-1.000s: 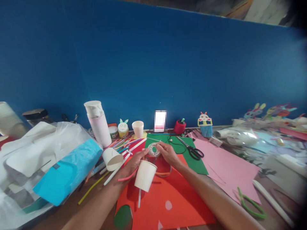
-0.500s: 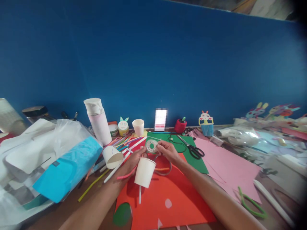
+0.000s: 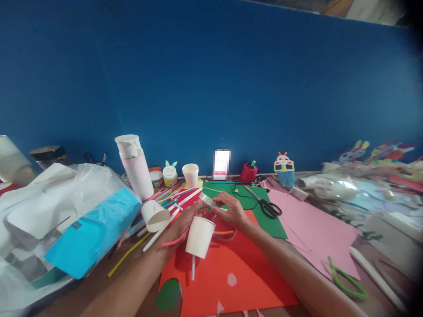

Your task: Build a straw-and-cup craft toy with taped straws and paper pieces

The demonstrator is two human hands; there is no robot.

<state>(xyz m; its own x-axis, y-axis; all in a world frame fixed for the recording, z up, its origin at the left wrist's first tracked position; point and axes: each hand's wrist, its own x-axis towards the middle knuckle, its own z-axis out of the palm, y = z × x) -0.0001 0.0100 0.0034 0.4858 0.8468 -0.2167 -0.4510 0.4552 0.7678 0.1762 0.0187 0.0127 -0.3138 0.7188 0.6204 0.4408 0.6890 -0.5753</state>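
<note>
A small white tape roll (image 3: 206,200) is held between my two hands, tilted nearly edge-on. My left hand (image 3: 192,214) is closed round its left side, just above a white paper cup (image 3: 200,237) that tilts over the red sheet (image 3: 244,273). A white stick pokes out below the cup. My right hand (image 3: 231,211) pinches near the roll's right side, with bent fingers. A pink pipe cleaner (image 3: 175,240) lies by my left wrist, and a grey and an orange one curve out right of the cup.
Another cup (image 3: 155,216) lies on its side at the left among coloured sticks. Black scissors (image 3: 269,208) rest on green paper (image 3: 254,200), beside pink paper (image 3: 317,224). A plastic bag with a blue packet (image 3: 95,233) fills the left; a bright phone (image 3: 221,164) stands at the back.
The tape roll has turned from facing me to nearly edge-on. My right hand has shifted slightly, its fingers more bent. The cup has stayed in place.
</note>
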